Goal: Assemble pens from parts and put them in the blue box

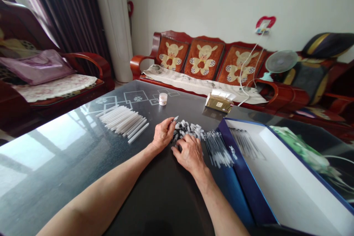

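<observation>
My left hand (163, 134) is closed in a pinch on a small pointed pen part (176, 118), whose pale tip sticks out past the fingers; the rest of it is hidden. Beside it, my right hand (190, 153) rests at the near edge of a pile of small black and clear pen caps (189, 128). Its thumb and forefinger are bent and apart, while the other fingertips are partly hidden against the pile. White pen barrels (124, 120) lie in a row to the left. Right of the pile lie dark-and-clear pen refills (218, 149).
A blue box with a white inside (293, 177) stands open at the right, more thin refills (246, 142) in its far left corner. Farther back are a small white jar (163, 99) and a tissue box (219, 102). Green patterned cloth (304, 149) lies beyond the box.
</observation>
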### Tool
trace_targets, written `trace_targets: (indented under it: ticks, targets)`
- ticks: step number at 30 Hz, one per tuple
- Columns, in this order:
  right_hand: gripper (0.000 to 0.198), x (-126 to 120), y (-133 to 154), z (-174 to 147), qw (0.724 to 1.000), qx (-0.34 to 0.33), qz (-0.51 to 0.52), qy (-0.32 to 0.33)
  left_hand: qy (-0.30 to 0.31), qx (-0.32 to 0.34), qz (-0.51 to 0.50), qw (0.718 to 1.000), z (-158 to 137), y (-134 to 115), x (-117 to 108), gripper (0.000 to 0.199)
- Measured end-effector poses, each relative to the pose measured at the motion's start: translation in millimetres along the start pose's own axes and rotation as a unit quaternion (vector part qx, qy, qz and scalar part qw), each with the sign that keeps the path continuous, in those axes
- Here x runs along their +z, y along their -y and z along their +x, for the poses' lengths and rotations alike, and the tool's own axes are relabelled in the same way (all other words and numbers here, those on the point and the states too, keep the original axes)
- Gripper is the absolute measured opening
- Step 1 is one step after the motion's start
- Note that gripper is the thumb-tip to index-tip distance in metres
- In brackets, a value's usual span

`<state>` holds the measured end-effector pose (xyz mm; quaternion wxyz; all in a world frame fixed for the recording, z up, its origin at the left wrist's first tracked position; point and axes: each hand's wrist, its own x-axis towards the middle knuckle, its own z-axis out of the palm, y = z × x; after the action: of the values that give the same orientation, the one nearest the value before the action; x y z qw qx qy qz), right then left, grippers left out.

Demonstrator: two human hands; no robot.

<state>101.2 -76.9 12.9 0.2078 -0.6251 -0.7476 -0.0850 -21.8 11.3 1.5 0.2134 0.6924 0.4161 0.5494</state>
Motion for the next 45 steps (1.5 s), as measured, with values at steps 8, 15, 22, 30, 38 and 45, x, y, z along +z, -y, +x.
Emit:
trace_targets:
  ticks: [8,15,22,30,38,45]
  targets:
    - [0.005,2.6,-0.3,1.8,0.997,-0.036,0.065,-0.001,0.055,0.132,0.132,0.981,-7.3,0.2,0.5,0.031]
    - [0.015,12.7,-19.1,11.4,0.893,0.152,0.404,-0.129,0.072,0.155,0.148,0.974,-9.7,-1.1,1.8,0.030]
    - [0.037,21.3,-37.5,20.1,0.552,0.334,0.738,-0.197,0.139,0.209,0.163,0.954,-17.2,-8.1,4.9,0.033]
    - [0.036,16.9,-34.8,21.8,0.520,0.315,0.763,-0.222,0.188,0.211,0.184,0.941,-21.0,-14.3,5.9,0.034]
    - [0.037,15.7,-26.0,18.3,0.629,0.312,0.678,-0.217,0.196,0.194,0.174,0.945,-21.3,-10.9,8.0,0.034]
    - [0.039,16.0,-32.3,15.5,0.697,0.293,0.631,-0.170,0.192,0.163,0.171,0.953,-17.0,-9.8,6.0,0.029]
